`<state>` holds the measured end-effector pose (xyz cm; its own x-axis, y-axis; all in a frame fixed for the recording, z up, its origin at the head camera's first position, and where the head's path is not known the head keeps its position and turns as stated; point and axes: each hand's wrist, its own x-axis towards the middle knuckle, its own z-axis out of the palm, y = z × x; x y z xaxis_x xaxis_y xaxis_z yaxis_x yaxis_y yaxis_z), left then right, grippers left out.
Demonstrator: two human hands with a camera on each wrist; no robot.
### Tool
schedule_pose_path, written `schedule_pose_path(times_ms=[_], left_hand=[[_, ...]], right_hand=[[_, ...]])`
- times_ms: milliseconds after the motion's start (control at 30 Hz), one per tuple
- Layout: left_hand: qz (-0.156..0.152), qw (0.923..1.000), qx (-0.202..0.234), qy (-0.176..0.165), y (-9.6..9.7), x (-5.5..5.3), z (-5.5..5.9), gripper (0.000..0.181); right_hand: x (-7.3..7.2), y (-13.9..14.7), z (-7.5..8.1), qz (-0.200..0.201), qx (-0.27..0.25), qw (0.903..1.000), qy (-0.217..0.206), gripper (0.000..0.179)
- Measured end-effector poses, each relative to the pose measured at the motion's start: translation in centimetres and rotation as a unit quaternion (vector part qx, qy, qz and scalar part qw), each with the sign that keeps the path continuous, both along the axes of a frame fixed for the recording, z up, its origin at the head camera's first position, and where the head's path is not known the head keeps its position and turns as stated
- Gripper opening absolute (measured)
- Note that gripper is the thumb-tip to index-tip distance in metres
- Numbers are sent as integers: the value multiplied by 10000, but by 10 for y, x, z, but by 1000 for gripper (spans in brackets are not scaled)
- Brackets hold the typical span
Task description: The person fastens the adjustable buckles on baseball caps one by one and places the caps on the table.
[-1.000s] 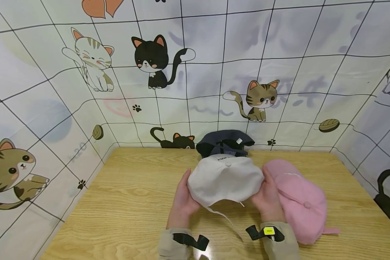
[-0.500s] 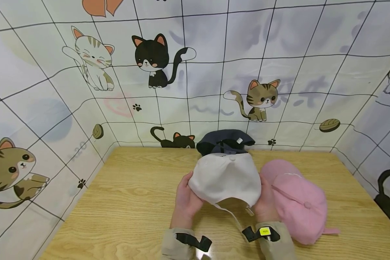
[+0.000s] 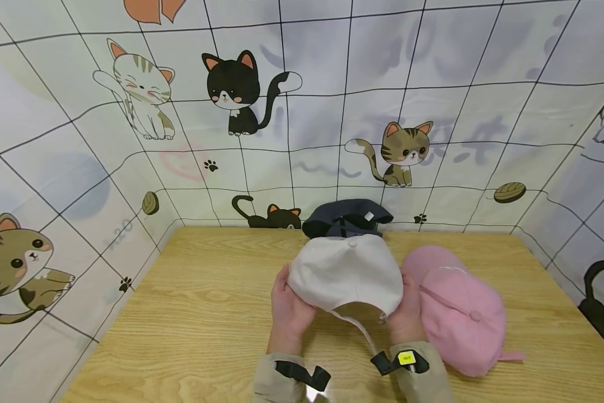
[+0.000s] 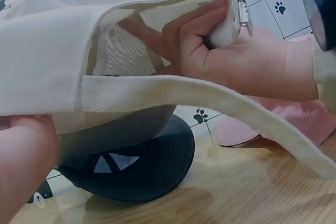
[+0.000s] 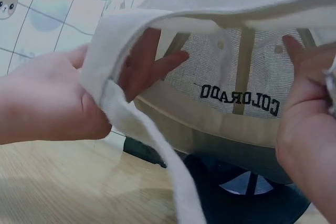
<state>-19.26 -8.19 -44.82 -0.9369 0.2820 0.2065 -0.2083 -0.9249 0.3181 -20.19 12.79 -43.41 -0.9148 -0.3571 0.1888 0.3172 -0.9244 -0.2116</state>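
Above the table I hold a white cap [image 3: 346,274] with both hands, its rear opening facing me. My left hand [image 3: 291,310] grips its left side and my right hand [image 3: 406,308] its right side. In the right wrist view, fingers of both hands reach inside the cap, where mirrored "COLORADO" stitching [image 5: 239,100] shows. From the left side of the opening a loose strap [image 4: 210,95] hangs down. A metal buckle [image 4: 243,12] sits at the opening's other side, by my right hand. The left hand is partly hidden by the cap in the left wrist view.
Behind the white cap, a dark navy cap [image 3: 349,215] lies upturned at the table's back edge. A pink cap [image 3: 465,313] rests on the wooden table [image 3: 201,302] close to my right forearm. Cat-patterned cloth walls [image 3: 312,123] enclose the back and sides.
The white cap has tilted, so its front lettering has gone out of sight and its rear opening shows more. My hands have drawn slightly closer together around it. The other caps stay put.
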Motion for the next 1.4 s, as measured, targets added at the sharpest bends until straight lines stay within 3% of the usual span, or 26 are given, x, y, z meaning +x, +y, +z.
schedule_pose_path(times_ms=[67, 233, 333, 433, 667, 833, 1033, 1200, 1333, 1400], left_hand=[[-88, 9998, 97, 136, 0, 0, 1, 57], [-280, 9974, 443, 487, -1, 0, 5, 53], [-210, 9966, 551, 577, -1, 0, 9, 51], [-119, 9969, 630, 459, -1, 0, 13, 47], [137, 9983, 521, 238, 0, 2, 20, 47], [286, 9976, 609, 176, -1, 4, 23, 47], [388, 9968, 692, 11, -2, 5, 26, 47], [461, 9964, 712, 4, -2, 6, 27, 47], [463, 9964, 713, 17, -3, 6, 28, 46], [458, 9964, 712, 4, -3, 6, 27, 46]], right_hand=[[-4, 0, -2, 277, -356, 9988, 191, 36], [-13, 2, -5, 852, -575, 9931, 561, 43], [-14, 5, -6, 928, -137, 9932, 691, 44], [-14, 8, -7, 966, 399, 9907, 869, 45], [-12, 11, -11, 1036, 1318, 9767, 1337, 38], [-11, 11, -13, 820, 2261, 9510, 1944, 37], [-7, 6, -18, 662, 3575, 9081, 2079, 48], [-7, 1, -22, 717, 4136, 8815, 2164, 56], [-6, -5, -23, 761, 4515, 8621, 2171, 51], [-7, -8, -23, 773, 4608, 8570, 2172, 46]])
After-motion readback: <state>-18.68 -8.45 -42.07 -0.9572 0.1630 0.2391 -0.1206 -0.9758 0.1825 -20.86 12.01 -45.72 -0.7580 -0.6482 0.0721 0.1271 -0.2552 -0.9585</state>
